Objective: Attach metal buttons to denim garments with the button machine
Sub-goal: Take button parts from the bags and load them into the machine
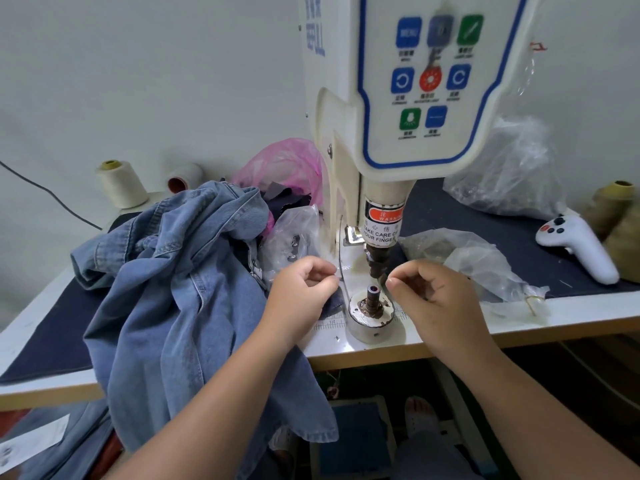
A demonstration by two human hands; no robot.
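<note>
Denim first: a blue denim garment point(180, 299) is lying heaped on the left half of the table point(519, 317), one fold trailing off the front edge. Cream-bodied button machine point(412, 98) is standing at centre, its upper punch point(377, 261) hanging straight above the lower die post point(373, 293) (upright axis, nothing resting on it that I can make out). Clear bags point(467, 258) are lying to the right of the die, near the right hand. Left hand point(304, 292) is hovering at the garment's edge just left of the die, fingers curled with thumb pressing to forefinger; what it is pinching, if anything, is too small to tell. Right hand point(433, 292) is hovering just right of the die, fingers curled inward, contents unclear. Judgement: both hands are sitting about equally near the post; the garment lies on the left hand's side, so that hand looks placed to feed the cloth across.
</note>
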